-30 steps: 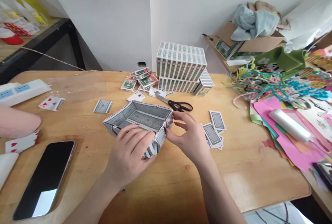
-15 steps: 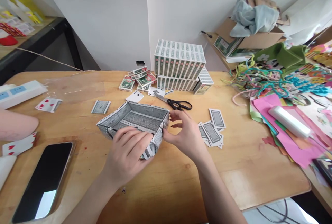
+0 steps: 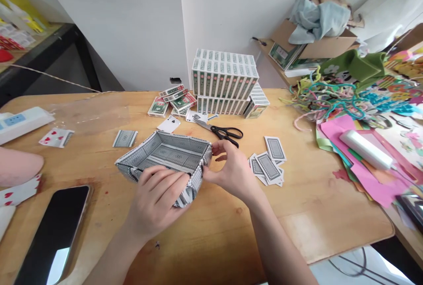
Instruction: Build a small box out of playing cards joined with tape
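A box made of playing cards (image 3: 180, 156), open at the top with grey patterned backs showing, is tilted above the table between my hands. My left hand (image 3: 161, 197) wraps over its near wall, fingers inside and thumb beneath. At the right-hand wall, my right hand (image 3: 231, 168) pinches the edge between thumb and fingers; its lower fingers are partly hidden. Just beyond the box lie black-handled scissors (image 3: 224, 134), touching a loose playing card (image 3: 198, 117). To the right of my right hand, several playing cards (image 3: 269, 166) lie face down in a loose pile.
Stacked card packs (image 3: 226, 75) stand at the back. A phone (image 3: 54, 232) lies at the near left, with a power strip (image 3: 24, 122) farther back. Another person's arm (image 3: 20, 164) rests at the left edge. Coloured paper (image 3: 373, 175) and pipe cleaners (image 3: 330, 86) crowd the right.
The view has shifted slightly, so most things sit a little farther left. Both hands keep their hold on the card box, whose pose has hardly changed.
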The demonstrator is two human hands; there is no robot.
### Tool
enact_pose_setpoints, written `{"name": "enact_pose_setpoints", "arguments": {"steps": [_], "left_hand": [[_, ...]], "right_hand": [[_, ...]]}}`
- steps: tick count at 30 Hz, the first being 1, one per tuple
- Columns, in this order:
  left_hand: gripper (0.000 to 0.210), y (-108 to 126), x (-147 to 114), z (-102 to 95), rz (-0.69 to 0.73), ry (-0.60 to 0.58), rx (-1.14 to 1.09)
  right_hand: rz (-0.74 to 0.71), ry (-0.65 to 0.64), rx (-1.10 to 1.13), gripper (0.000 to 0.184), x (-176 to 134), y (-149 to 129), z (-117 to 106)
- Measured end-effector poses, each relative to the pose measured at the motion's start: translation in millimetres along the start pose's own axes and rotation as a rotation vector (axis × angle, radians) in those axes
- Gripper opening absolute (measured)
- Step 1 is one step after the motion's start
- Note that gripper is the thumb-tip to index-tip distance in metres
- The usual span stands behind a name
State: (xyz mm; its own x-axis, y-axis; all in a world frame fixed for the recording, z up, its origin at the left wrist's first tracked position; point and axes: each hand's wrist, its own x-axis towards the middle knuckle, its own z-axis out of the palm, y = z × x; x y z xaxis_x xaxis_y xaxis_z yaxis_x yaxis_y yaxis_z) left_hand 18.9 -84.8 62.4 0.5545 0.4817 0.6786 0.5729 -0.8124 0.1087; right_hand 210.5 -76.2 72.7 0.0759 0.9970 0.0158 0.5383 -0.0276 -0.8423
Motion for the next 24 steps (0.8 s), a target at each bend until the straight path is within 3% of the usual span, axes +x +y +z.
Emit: {"name": "enact_pose_setpoints", "arguments": {"steps": [13,18,24], "left_hand": [[0.022,-19.0,-18.5,11.5,0.07,0.055,0.042],[0.023,-23.8,-26.0,18.7,0.083,0.087,0.071],[0.024,-28.5,-35.2,25.5,0.018,0.084,0.088]], "right_hand": [[-0.106,0.077,-0.06,0.036,1.4,4.0,16.4],[-0.09,0.114,0.009,0.045,0.5,7.7,21.1],[-0.112,0.127,0.045,0.037,3.1,20.5,33.7]]}}
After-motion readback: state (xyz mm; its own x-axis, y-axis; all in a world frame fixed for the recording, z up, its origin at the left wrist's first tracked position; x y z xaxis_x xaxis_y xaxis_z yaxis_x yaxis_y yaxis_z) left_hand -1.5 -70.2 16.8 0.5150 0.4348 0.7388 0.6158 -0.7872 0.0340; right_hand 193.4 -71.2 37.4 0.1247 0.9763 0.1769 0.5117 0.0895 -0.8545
